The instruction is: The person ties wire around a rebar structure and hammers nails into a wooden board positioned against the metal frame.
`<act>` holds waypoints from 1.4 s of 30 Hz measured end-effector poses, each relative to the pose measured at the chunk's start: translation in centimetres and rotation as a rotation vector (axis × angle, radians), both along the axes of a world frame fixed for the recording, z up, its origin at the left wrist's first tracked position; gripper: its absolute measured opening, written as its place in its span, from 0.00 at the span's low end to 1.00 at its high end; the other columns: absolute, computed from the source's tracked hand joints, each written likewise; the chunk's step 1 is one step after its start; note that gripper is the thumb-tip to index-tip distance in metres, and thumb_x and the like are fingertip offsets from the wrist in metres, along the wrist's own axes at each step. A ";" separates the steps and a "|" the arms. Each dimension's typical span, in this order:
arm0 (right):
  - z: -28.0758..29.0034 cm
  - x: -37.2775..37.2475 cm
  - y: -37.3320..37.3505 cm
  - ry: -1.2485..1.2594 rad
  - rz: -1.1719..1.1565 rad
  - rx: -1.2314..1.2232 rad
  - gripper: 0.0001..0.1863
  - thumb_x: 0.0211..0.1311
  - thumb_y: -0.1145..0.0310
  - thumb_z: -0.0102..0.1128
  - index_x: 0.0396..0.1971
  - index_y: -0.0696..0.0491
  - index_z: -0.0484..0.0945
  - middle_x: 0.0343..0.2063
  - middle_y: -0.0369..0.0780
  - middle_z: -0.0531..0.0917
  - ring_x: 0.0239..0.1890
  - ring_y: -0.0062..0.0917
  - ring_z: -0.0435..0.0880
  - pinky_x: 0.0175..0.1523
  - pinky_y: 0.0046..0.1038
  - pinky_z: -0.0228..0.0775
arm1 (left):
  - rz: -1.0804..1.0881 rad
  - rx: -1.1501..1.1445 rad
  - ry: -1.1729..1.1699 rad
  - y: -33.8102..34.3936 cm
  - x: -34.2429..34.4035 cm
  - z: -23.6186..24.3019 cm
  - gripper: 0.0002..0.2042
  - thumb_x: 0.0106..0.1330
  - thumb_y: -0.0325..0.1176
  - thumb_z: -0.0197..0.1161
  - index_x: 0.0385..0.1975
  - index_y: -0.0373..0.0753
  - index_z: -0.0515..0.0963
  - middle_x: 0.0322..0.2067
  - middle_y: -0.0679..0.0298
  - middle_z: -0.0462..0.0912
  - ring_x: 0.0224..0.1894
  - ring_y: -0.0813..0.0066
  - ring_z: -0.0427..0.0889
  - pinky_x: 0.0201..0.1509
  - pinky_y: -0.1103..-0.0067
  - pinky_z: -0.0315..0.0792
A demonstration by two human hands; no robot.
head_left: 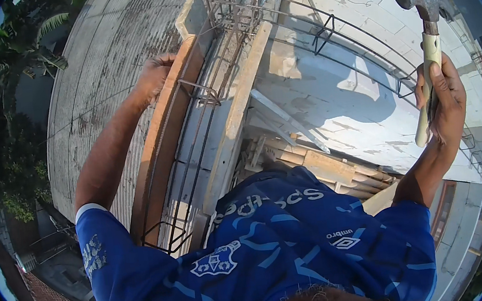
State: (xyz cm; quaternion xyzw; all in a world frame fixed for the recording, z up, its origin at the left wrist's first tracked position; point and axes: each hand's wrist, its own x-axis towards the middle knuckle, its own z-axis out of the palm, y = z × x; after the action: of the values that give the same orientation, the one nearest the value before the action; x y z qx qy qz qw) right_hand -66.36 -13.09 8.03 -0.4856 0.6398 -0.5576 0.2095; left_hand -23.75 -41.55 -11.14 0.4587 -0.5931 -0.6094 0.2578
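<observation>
- Right hand (445, 89), toward 3 o'clock, is wrapped round the handle of a hammer (431, 46), thumb along the grip; the head points up toward 2 o'clock, well apart from any board
- Left hand (155, 80), between 10 and 11 o'clock, has its fingers bent against the outer side of the orange-brown board (169, 126); the fingertips are hidden, so I cannot tell whether they grip the board or something small
- That board stands on edge along the channel, running from near 11 o'clock down toward 8 o'clock
- Done, as far as shows: a pale board (240, 108) lines the opposite side, and a rebar cage (198, 85) lies between the two, joining the upright bars at 12 o'clock
- A shorter board (191, 17), between 11 and 12 o'clock, stands just beyond the orange-brown one's far end
- Left, by my judgement: the side with the orange-brown board seems not fully secured, given the hand on it and the lifted hammer; no nail can be made out
- The cage bars are bare, with no concrete seen around them
- Loose timber (327, 167) lies between 3 and 4 o'clock, apart from both hands
</observation>
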 end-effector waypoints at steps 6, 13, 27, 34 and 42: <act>-4.7 -5.7 3.3 -0.243 -0.199 -0.139 0.20 0.73 0.58 0.53 0.52 0.61 0.72 0.21 0.36 0.74 0.14 0.15 0.70 0.19 0.16 0.60 | 0.001 -0.121 0.110 0.5 0.0 1.9 0.07 0.65 0.21 0.60 0.40 0.32 0.81 0.34 0.62 0.86 0.32 0.80 0.83 0.36 0.84 0.76; -9.0 -7.4 3.9 -0.305 -0.391 -0.061 0.14 0.73 0.60 0.54 0.44 0.57 0.75 0.20 0.35 0.72 0.13 0.15 0.68 0.17 0.17 0.58 | 0.096 -0.329 -0.069 2.3 0.1 4.8 0.07 0.67 0.26 0.63 0.40 0.31 0.82 0.32 0.66 0.85 0.29 0.84 0.79 0.34 0.87 0.73; -16.0 -5.3 -0.9 -0.269 -0.162 -0.023 0.15 0.71 0.58 0.57 0.37 0.57 0.75 0.18 0.31 0.71 0.15 0.12 0.68 0.19 0.18 0.58 | 0.274 -0.548 -0.411 6.1 -3.3 8.7 0.10 0.64 0.31 0.66 0.41 0.31 0.85 0.30 0.62 0.88 0.32 0.83 0.83 0.39 0.84 0.76; -18.0 -5.0 -1.6 -0.228 -0.190 0.027 0.17 0.70 0.58 0.58 0.44 0.59 0.77 0.19 0.31 0.72 0.16 0.11 0.68 0.20 0.17 0.59 | 0.318 -0.760 -0.618 7.6 -4.9 9.0 0.09 0.63 0.32 0.66 0.39 0.35 0.86 0.31 0.56 0.88 0.32 0.77 0.85 0.40 0.82 0.76; -19.0 -5.7 -2.3 -0.004 -0.258 -0.044 0.17 0.67 0.62 0.63 0.47 0.59 0.77 0.20 0.31 0.73 0.16 0.10 0.67 0.21 0.17 0.59 | 0.285 -0.911 -0.626 7.4 -4.4 7.9 0.08 0.63 0.29 0.64 0.38 0.36 0.85 0.31 0.54 0.87 0.32 0.74 0.86 0.39 0.80 0.76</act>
State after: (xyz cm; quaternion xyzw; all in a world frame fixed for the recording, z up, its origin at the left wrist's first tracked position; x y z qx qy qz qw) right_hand -72.03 -15.34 -10.99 -0.4026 0.6842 -0.5948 0.1268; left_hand -28.19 -34.16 -3.21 0.5353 -0.7764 -0.0865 0.3210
